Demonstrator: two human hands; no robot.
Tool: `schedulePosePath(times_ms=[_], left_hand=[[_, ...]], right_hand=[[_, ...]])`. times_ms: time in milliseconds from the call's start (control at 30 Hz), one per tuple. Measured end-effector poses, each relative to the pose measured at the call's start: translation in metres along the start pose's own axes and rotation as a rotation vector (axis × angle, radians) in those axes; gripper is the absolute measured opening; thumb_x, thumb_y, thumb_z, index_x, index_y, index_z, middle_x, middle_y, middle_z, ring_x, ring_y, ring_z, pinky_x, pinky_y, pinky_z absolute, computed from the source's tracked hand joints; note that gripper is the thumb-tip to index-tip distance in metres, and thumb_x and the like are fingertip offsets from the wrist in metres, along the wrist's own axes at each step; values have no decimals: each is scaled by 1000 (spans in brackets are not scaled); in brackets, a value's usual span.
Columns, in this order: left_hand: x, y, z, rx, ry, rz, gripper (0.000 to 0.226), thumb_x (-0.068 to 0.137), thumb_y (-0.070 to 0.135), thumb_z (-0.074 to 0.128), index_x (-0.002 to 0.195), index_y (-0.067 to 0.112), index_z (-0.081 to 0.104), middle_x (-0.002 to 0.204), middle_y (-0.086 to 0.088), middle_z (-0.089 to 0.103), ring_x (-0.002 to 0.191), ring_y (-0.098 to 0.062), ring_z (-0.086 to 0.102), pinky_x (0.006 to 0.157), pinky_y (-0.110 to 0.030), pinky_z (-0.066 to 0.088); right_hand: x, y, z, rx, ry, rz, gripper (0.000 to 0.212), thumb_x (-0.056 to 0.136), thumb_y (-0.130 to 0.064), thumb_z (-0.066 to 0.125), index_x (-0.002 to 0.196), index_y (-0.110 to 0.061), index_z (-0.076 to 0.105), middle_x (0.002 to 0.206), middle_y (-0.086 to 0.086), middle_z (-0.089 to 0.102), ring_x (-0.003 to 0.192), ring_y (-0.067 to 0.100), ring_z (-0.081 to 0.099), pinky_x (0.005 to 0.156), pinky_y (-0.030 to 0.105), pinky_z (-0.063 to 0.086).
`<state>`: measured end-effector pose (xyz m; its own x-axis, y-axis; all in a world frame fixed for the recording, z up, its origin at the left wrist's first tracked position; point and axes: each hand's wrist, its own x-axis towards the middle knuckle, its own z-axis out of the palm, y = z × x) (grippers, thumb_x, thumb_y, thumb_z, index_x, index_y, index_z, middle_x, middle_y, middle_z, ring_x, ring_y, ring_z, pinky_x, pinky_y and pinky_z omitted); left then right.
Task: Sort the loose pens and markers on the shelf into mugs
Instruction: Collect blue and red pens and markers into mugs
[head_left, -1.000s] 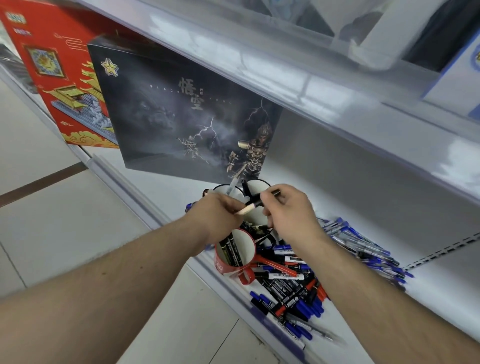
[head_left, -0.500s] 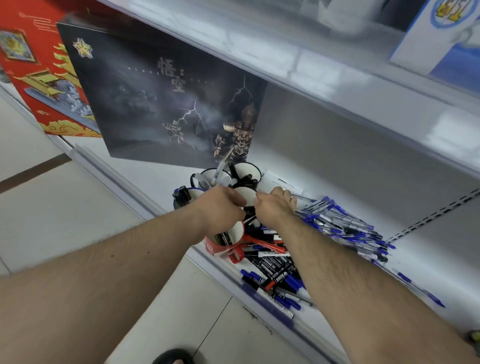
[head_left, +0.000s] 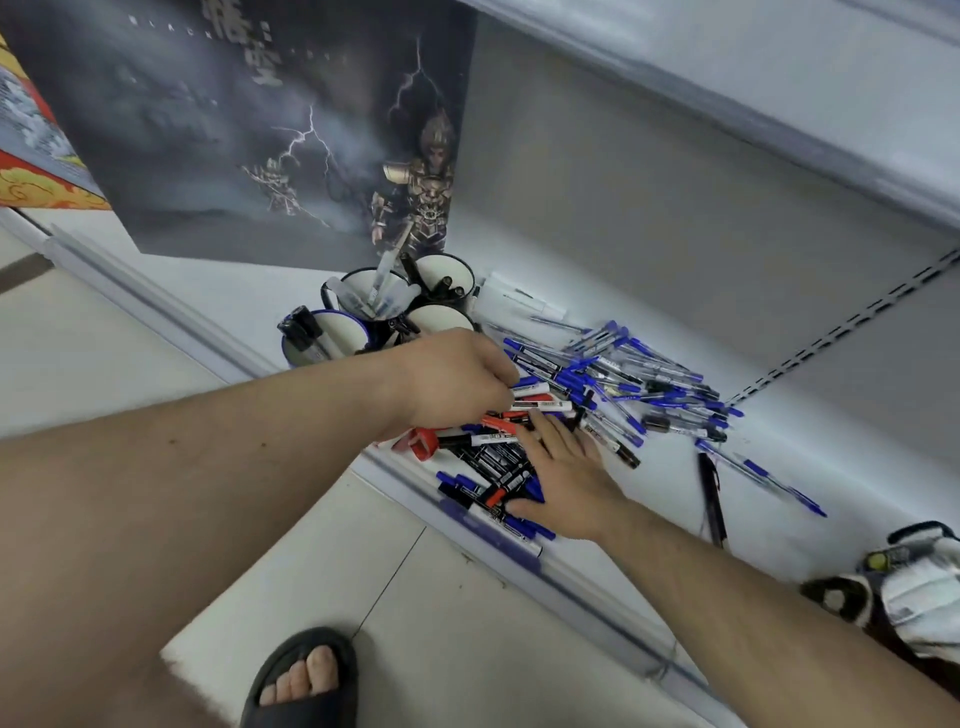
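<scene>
The loose markers (head_left: 498, 457) lie heaped at the front lip of the shelf (head_left: 649, 291), black, red and blue barrels crossing one another, most with the long axis running from the near edge up and to the right; a second spread of blue pens (head_left: 639, 374) fans out behind and to the right of them, well onto the shelf floor; one dark pen (head_left: 709, 493) lies apart, to the right.

The right hand (head_left: 566, 478) rests flat upon the marker heap, fingers straight and slightly spread, palm down, fingertips pointing toward the mugs; it holds nothing that can be seen.

The left hand (head_left: 457, 379) is directly above the far end of the same heap, fingers curled under; they appear to close on a white-barrelled marker (head_left: 540, 404), though the contact is partly hidden by the knuckles.

The mugs (head_left: 374, 312) stand in a cluster behind and left of the heap, already holding some pens; the left hand is plainly the nearer to them; a red mug (head_left: 418, 441) shows only in part beneath the left wrist.

Judgement: a lift by the left hand, carried up and left, would be the shortest route; crossed barrels may drag neighbours along.

A dark printed box (head_left: 249, 135) stands behind the mugs.
</scene>
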<state>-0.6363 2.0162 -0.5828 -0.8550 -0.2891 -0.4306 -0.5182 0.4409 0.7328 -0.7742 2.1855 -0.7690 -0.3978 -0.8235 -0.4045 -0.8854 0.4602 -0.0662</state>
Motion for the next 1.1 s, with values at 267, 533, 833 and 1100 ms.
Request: schedulePosePath(times_ms=[267, 533, 833, 1100], left_hand=[[7, 15, 16, 13, 0, -25, 23, 90, 11, 59, 111, 12, 69, 78, 2, 61, 36, 1, 45, 30, -9, 27], [14, 15, 24, 6, -44, -50, 21, 90, 19, 63, 110, 22, 67, 87, 1, 68, 60, -4, 58, 44, -10, 39], [15, 23, 33, 35, -86, -35, 27, 91, 15, 58, 114, 3, 66, 101, -22, 69, 73, -17, 53, 52, -23, 34], [20, 19, 35, 68, -105, -60, 24, 89, 17, 58, 106, 1, 62, 100, -21, 67, 77, -23, 58, 43, -19, 32]], right_hand=[[19, -9, 26, 18, 5, 35, 98, 83, -80, 41, 157, -32, -3, 164, 7, -15, 151, 27, -10, 121, 52, -2], [-10, 38, 19, -54, 24, 187, 102, 70, -86, 51, 149, -27, 24, 143, 10, 34, 133, 31, 32, 112, 49, 25], [1, 18, 14, -142, -32, 163, 130, 51, -85, 68, 153, -30, 9, 148, 20, 19, 132, 40, 34, 114, 51, 25], [14, 7, 3, -81, -74, 79, 131, 54, -65, 85, 151, -19, 11, 144, 16, 33, 132, 35, 36, 111, 47, 36]])
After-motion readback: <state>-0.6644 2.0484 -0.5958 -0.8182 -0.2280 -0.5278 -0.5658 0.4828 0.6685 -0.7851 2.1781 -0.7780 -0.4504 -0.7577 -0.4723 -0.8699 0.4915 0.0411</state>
